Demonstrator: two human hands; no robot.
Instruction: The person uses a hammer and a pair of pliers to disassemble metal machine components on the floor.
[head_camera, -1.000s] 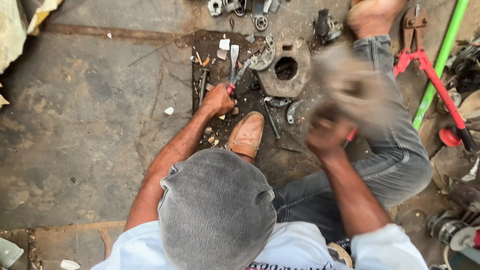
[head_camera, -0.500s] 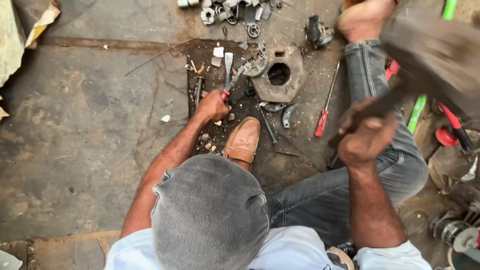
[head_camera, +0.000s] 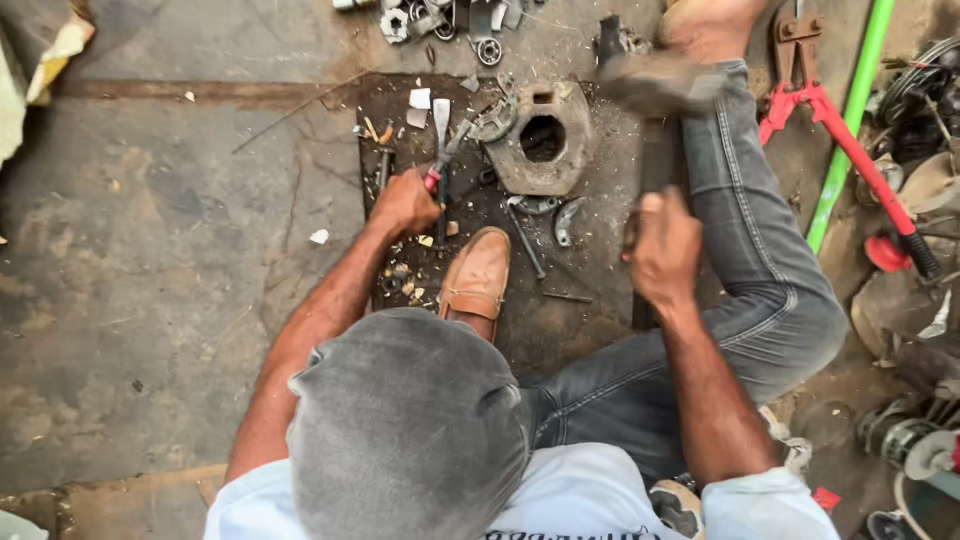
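Observation:
My left hand (head_camera: 405, 203) grips a red-handled tool (head_camera: 440, 172) whose tip rests against a small metal part (head_camera: 492, 122) on a dark steel plate (head_camera: 600, 215). Beside that part lies a round grey metal housing (head_camera: 545, 140) with a hole in its middle. My right hand (head_camera: 665, 245) is closed around the handle of a hammer (head_camera: 657, 95). The hammer's blurred head hangs just right of the housing. My brown shoe (head_camera: 478, 275) is planted on the plate between my hands. My grey-capped head fills the lower middle of the view.
Bolts, bearings and metal scraps (head_camera: 440, 20) lie along the plate's far edge. Red bolt cutters (head_camera: 850, 150) and a green pipe (head_camera: 850, 110) lie on the right. More machine parts (head_camera: 900, 430) are piled at the right edge. The bare concrete floor (head_camera: 150, 250) spreads to the left.
The hammer, raised high on the right half a second ago, has swung down and leftward toward the housing. My left hand has kept the red-handled tool in place.

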